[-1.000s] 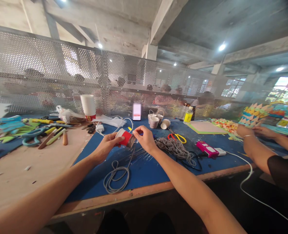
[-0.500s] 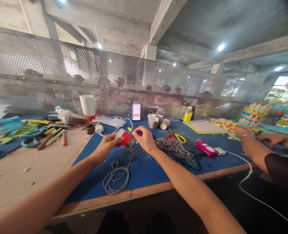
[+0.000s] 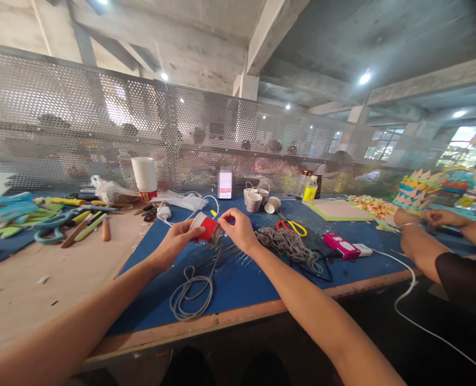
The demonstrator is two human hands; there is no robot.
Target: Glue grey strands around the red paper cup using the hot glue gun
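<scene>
A red and white paper cup [image 3: 206, 227] lies tilted on its side in the air above the blue mat, with my left hand [image 3: 180, 236] closed around its white end. At the cup's other end, which looks grey, my right hand [image 3: 238, 229] pinches thumb and forefinger together on a grey cord [image 3: 218, 257]; the fingertips partly hide the spot. That cord hangs down to a loose coil [image 3: 191, 300] on the mat. Thin, clear-looking strands [image 3: 238, 253] spread out below my hands. Beside my right wrist lies a tangled heap of grey cord [image 3: 292, 245].
Behind my hands stand a lit phone [image 3: 225, 185], several small cord-covered cups [image 3: 254, 201] and a stack of paper cups [image 3: 144, 174]. Scissors [image 3: 294, 228] and a magenta box [image 3: 341, 245] lie to the right. Tools [image 3: 56, 228] fill the left. A co-worker's arms [image 3: 418, 244] reach in at far right.
My hands and the cup stay almost still. At far right, the co-worker's hands have shifted, the farther one moving up and left toward the other.
</scene>
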